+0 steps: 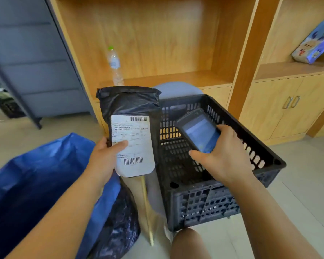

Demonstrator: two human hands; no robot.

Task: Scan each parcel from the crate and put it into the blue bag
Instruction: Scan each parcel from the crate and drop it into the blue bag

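Note:
My left hand (106, 157) grips a black plastic parcel (129, 103) upright, thumb pressed on its white shipping label (133, 146) with two barcodes. My right hand (221, 156) holds a black handheld scanner (198, 129), screen lit blue, tilted toward the parcel and just right of it. Both are above the left edge of the black perforated crate (223, 200), whose visible interior holds no parcel. The blue bag (36, 174) lies open at the lower left, beneath my left forearm.
A dark plastic bag (118, 227) sits beside the blue one. A wooden stick (148, 212) leans by the crate. A water bottle (115, 66) stands on the wooden shelf unit (176, 77) behind. A grey round stool (176, 88) is behind the crate. My knee (187, 243) shows below.

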